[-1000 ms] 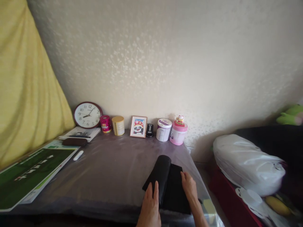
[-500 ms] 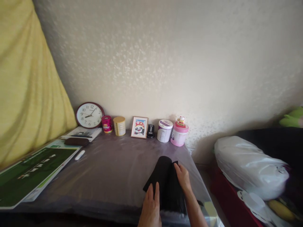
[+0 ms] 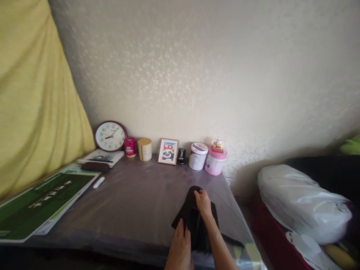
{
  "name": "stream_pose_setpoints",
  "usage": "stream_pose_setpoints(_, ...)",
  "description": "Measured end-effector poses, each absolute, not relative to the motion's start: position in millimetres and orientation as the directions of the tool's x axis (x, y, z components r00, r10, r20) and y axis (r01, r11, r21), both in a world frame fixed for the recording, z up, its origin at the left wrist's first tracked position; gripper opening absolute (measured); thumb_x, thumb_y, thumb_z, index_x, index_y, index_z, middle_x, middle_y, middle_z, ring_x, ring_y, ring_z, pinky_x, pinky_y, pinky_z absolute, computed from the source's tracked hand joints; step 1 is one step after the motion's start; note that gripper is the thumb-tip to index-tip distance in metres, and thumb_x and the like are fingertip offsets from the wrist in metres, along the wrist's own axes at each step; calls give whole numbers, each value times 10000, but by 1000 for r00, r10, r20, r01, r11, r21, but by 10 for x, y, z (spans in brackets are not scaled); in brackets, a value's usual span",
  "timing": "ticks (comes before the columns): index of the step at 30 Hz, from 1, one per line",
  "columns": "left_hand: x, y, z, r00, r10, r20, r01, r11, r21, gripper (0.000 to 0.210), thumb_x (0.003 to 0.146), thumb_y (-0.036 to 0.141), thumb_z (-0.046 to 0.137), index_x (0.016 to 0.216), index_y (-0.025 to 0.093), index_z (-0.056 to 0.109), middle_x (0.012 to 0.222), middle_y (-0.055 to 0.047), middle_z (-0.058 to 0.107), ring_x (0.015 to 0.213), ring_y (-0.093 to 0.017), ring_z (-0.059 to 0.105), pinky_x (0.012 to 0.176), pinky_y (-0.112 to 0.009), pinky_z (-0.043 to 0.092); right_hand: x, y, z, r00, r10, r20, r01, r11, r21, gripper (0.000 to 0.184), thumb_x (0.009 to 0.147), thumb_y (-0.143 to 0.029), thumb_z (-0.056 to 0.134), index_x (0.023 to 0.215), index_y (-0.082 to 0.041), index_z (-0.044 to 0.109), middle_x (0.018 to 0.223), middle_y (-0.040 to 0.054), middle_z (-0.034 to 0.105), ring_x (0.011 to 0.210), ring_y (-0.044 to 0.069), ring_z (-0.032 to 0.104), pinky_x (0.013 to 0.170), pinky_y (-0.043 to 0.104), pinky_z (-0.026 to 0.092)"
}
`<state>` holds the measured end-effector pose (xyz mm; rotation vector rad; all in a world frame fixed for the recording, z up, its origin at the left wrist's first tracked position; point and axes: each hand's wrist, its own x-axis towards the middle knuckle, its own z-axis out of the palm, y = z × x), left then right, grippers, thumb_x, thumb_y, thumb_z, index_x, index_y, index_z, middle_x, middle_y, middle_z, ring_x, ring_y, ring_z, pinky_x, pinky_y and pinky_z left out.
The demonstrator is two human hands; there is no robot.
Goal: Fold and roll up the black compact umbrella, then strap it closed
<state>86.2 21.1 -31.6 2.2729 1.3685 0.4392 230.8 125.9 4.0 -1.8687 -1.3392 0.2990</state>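
Note:
A black cloth item (image 3: 184, 208), folded with loose flaps, lies at the front right of the table; its exact kind is unclear. A thin black strap (image 3: 233, 240) trails from its right side toward the table edge. My right hand (image 3: 203, 202) pinches the cloth near its rounded far end, the forearm crossing over the right flap. Closed on the near left part of the cloth is my left hand (image 3: 180, 240), with its thumb hidden.
Along the wall stand a clock (image 3: 111, 135), a pink tin (image 3: 129, 146), a yellow-lidded can (image 3: 144, 150), a panda picture (image 3: 168, 151) and two tubs (image 3: 198, 156). Green boards (image 3: 42, 202) and a white marker-like object (image 3: 98, 182) lie left. A white plastic bag (image 3: 300, 202) sits beyond the right edge.
My right hand has moved left from the right flap to the far end of the cloth. The strap now shows at the right. My left hand stays almost in place.

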Motion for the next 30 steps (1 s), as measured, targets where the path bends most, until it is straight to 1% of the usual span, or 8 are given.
stream_pose_setpoints(4,812,214,-175,461,887,2,740,-386,550,873,518,-2,475,1357,37,240,1436,-218,242,1332,-270,240,1078,-368,273,2232,1265,59,437,893,110,627,-214,-749,262,842,-325,404,982,-142,528,646,40,686,539,161,645,512,241,443)
stream_pose_setpoints(9,639,183,-121,496,866,-55,783,-419,459,732,646,84,489,1337,-3,261,1383,-235,341,1298,-282,313,1052,-389,321,2156,1208,120,352,935,43,608,-194,-770,183,862,-319,366,909,-180,475,531,-45,621,439,108,599,503,204,412)
stream_pose_setpoints(13,579,149,-46,438,889,132,794,-451,408,414,774,194,428,1175,117,497,1238,-169,516,1120,-273,512,944,-414,430,2134,1143,177,309,950,54,616,-156,-772,152,854,-301,368,812,-203,476,570,-48,629,456,89,595,525,197,402)
stream_pose_setpoints(15,630,150,8,451,861,236,753,-508,417,347,796,221,415,1113,159,541,1213,-129,534,1093,-254,526,945,-410,431,2124,1118,207,292,955,56,614,-142,-776,166,851,-298,370,781,-208,490,587,-44,640,469,87,598,528,196,401)
stream_pose_setpoints(18,764,178,27,526,805,274,690,-592,416,490,775,281,471,1248,153,456,1376,-124,395,1252,-290,379,1035,-431,349,2105,1080,255,251,967,46,609,-121,-784,183,849,-288,381,750,-211,514,624,-33,665,496,89,603,533,196,410)
stream_pose_setpoints(21,866,217,-58,534,824,189,714,-559,422,697,730,275,508,1365,104,279,1462,-148,219,1334,-322,210,1080,-454,278,2082,995,293,185,979,82,635,-55,-771,200,857,-291,397,742,-218,543,669,-27,687,543,101,609,564,205,427)
stream_pose_setpoints(27,895,271,-313,514,847,138,753,-522,401,820,641,131,483,1387,61,151,1476,-161,118,1354,-297,136,1107,-420,229,2099,662,227,-104,913,396,684,354,-638,252,892,-318,412,862,-238,649,830,18,691,821,146,615,766,254,466)
stream_pose_setpoints(30,892,288,-404,506,849,149,756,-520,398,887,594,133,518,1389,62,132,1478,-166,99,1357,-305,112,1111,-422,214,2187,641,99,-190,843,503,695,477,-537,256,899,-278,412,956,-224,656,952,51,690,1014,171,572,902,316,438)
